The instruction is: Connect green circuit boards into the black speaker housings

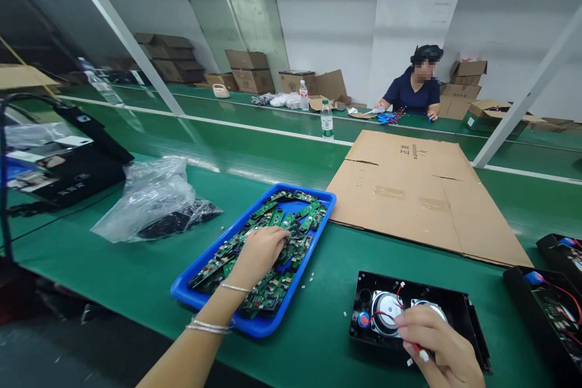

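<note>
A blue tray [182, 294] full of green circuit boards [266, 303] stands in the middle of the bench. My left hand [261, 251] reaches into it from the near side, fingers curled down and pinched at the edge of one board; the fingertips are partly hidden. To the right lies a black speaker housing [418, 285], open side up, with two round speakers [386, 310] and a blue cylindrical part [363, 319] inside. Over its near edge, my right hand [441, 342] pinches thin wires [418, 348] ending in white connectors [424, 355].
Flattened cardboard [409, 194] lies beyond the housing. More black housings [536, 315] with wires sit at the right edge. A clear plastic bag [154, 200] lies left of the tray. Across the bench, a bottle [327, 119] stands and a person [413, 88] sits handling small parts.
</note>
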Tool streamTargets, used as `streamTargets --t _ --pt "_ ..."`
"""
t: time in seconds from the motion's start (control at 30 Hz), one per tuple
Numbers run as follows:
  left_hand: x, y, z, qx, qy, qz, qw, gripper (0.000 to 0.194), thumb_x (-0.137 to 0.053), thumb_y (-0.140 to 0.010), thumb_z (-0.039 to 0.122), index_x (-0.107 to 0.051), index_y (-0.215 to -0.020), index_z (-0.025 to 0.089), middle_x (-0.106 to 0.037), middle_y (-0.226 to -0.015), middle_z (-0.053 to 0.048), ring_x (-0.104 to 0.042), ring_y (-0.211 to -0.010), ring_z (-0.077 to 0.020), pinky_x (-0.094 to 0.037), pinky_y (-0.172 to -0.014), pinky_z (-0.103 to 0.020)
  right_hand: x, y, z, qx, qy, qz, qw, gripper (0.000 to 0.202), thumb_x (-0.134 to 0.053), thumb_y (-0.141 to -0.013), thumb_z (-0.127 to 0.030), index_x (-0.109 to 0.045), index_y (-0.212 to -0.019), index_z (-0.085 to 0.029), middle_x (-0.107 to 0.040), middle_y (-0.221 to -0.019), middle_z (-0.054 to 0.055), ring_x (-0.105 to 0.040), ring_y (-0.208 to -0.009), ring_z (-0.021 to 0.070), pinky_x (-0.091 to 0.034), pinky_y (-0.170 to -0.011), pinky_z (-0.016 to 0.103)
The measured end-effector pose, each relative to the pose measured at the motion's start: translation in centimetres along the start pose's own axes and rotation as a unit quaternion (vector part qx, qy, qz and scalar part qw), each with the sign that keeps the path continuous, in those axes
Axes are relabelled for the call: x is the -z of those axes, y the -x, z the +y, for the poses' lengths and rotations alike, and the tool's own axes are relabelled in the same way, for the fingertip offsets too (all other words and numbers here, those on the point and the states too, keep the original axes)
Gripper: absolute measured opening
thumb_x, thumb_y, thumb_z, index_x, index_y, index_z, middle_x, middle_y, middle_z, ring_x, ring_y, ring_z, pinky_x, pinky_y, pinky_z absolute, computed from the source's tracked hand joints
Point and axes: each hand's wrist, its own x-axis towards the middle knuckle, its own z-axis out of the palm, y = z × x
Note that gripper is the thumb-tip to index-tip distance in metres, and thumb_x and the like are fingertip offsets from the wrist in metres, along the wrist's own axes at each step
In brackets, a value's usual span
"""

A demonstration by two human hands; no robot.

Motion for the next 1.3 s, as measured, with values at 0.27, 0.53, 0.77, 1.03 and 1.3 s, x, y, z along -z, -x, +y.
streamTargets --t 0.27,0.53,0.77,1.03,1.3 --pt "-2.8 6.8 8.6 0.073 0.379 -0.163 0.908 0.04 -0.055 -0.076 0.056 -0.057 -0.09 0.018 -0.071 -0.076 -0.007 -0.063 -0.057 -0.0188 -0.051 -0.042 -0.025 -2.2 -1.3 -0.4 0.033 0.075 -0.014 0.997 0.013 -0.05 -0.09 -0.014 -0.061 -0.088 -0.021 -0.06 -0.069 0.0 -0.054 -0.062 0.013 -0.046 -0.056 0.024" --pt "-4.9 9.4 11.4 0.13 0.642 -0.214 0.725 0.044 -0.087 -0.053 0.042 -0.061 -0.081 0.02 -0.067 -0.067 0.003 -0.061 -0.065 -0.0123 -0.051 -0.06 -0.017 -2.1 -1.4 -1.0 0.068 0.153 0.012 0.986 0.011 -0.051 -0.089 -0.01 -0.059 -0.089 -0.018 -0.057 -0.065 0.0 -0.048 -0.059 0.0136 -0.041 -0.055 0.027" --pt "-3.3 9.1 11.8 0.187 0.622 -0.148 0.746 0.031 -0.085 -0.06 0.035 -0.068 -0.079 0.017 -0.075 -0.092 -0.007 -0.068 -0.075 -0.0195 -0.057 -0.065 -0.025 -1.0 -0.9 -0.7 -0.03 0.033 -0.026 0.999 0.012 -0.054 -0.089 -0.014 -0.063 -0.088 -0.022 -0.064 -0.07 0.0 -0.054 -0.062 0.014 -0.046 -0.054 0.025" --pt "-4.9 10.2 12.9 0.191 0.684 -0.092 0.698 0.032 -0.077 -0.07 0.045 -0.071 -0.089 0.019 -0.076 -0.102 -0.008 -0.072 -0.081 -0.0218 -0.06 -0.067 -0.025 -2.5 -0.3 -0.7 -0.062 0.067 -0.022 0.996 0.016 -0.054 -0.085 -0.015 -0.062 -0.072 -0.019 -0.055 -0.058 -0.001 -0.046 -0.049 0.0109 -0.037 -0.043 0.022" --pt "-6.2 11.8 13.5 0.17 0.732 -0.081 0.655 0.021 -0.08 -0.069 0.035 -0.068 -0.074 0.018 -0.077 -0.086 -0.004 -0.073 -0.083 -0.0232 -0.061 -0.075 -0.03 -3.5 -1.3 -1.5 0.059 0.139 0.08 0.985 0.018 -0.05 -0.084 -0.005 -0.053 -0.072 -0.017 -0.049 -0.056 -0.003 -0.042 -0.051 0.0088 -0.035 -0.05 0.022"
